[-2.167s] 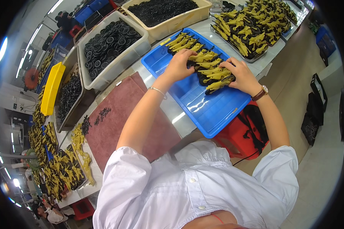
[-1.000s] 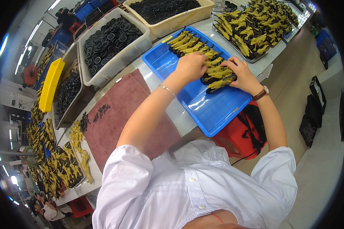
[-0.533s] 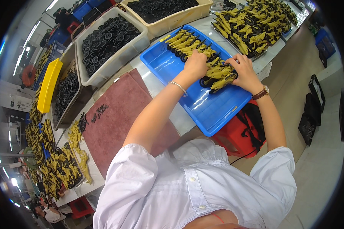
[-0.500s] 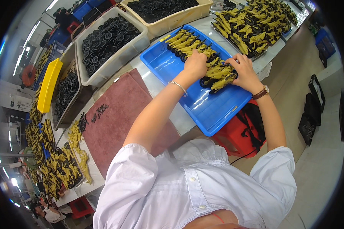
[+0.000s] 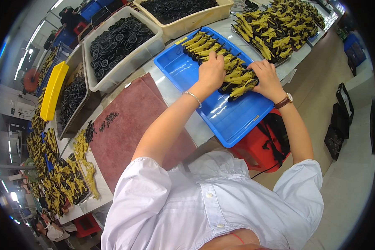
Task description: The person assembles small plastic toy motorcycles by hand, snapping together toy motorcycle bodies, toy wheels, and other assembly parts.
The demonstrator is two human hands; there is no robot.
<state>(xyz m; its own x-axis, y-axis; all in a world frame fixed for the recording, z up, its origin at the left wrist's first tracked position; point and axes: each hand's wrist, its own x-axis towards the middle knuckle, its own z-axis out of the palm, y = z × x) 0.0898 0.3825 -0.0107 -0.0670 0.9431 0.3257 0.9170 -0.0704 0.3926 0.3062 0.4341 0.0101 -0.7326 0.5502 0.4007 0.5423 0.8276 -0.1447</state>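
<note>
Yellow-and-black toy motorcycles [image 5: 206, 46] stand packed in a row along the right side of a blue tray [image 5: 175, 68]. My left hand [image 5: 212, 71] is closed on the row's left side, with its fingertips partly hidden among the toys. Across from it, my right hand [image 5: 267, 79] bends its fingers around the right ends of the nearer toy motorcycles [image 5: 239, 83]. Those nearer ones lean between my two hands. Bare blue plastic shows in the tray's left and near parts.
Left of the tray lies a reddish mat [image 5: 129, 125] with small black parts [image 5: 108, 119]. Behind stand a bin of black wheels [image 5: 118, 41] and a bin of small black pieces [image 5: 175, 12]. More toy motorcycles [image 5: 275, 29] fill a tray at far right. A red stool [image 5: 254, 154] stands below.
My left hand has shifted slightly toward the left and nearer me. The nearest toy motorcycles have moved a little and sit closer to the row. My right hand stays at their right ends.
</note>
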